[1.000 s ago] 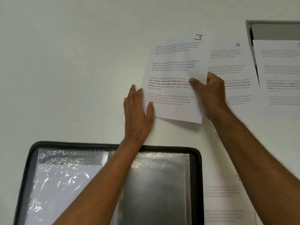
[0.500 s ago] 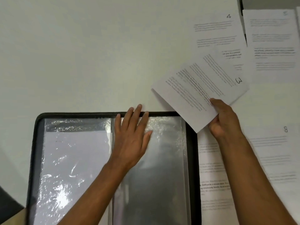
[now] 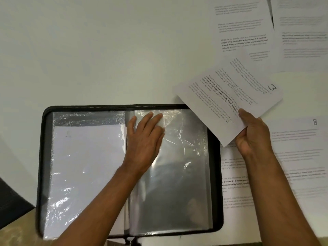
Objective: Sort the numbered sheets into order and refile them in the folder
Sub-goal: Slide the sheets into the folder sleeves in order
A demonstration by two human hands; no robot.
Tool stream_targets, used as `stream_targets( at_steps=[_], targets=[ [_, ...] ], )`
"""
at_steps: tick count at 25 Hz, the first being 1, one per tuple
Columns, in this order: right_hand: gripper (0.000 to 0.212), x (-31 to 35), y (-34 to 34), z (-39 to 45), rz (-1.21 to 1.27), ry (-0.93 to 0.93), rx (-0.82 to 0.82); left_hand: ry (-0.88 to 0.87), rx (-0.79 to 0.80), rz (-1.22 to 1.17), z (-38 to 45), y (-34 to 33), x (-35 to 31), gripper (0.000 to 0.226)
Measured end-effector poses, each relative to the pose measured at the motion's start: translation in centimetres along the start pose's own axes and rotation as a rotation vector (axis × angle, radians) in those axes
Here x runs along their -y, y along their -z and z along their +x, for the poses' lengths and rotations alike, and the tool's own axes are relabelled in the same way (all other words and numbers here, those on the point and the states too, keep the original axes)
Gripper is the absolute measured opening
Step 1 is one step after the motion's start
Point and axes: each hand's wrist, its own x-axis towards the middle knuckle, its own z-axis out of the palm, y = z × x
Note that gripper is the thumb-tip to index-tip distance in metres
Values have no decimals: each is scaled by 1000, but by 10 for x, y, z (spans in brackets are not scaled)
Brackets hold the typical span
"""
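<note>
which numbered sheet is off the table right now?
Sheet 3: the right hand grips its corner and holds it tilted over the folder edge. Sheet 8 and the others lie flat.

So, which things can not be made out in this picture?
- Head view: the white printed sheet beside the black zip folder is partly under the right hand and sheet 3; its number is hidden.
- Top right white sheet: number cut off by the edge.
- All body text: blurred.

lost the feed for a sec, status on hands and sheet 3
Right hand grips sheet 3, tilted over folder corner. Left hand flat on empty right sleeve. Not yet filed. Nothing blocking.
</note>
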Motion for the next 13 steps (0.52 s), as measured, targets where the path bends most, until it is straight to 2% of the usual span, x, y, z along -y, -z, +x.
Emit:
stream_targets(
  at_steps=[5,13],
  targets=[
    [38,7,-9,-13,167,-119,60,-75,44,-48,16,17,2,3],
    [25,8,-36,-34,213,-223,40,-127,251,-120,40,38,-2,28]
  ],
)
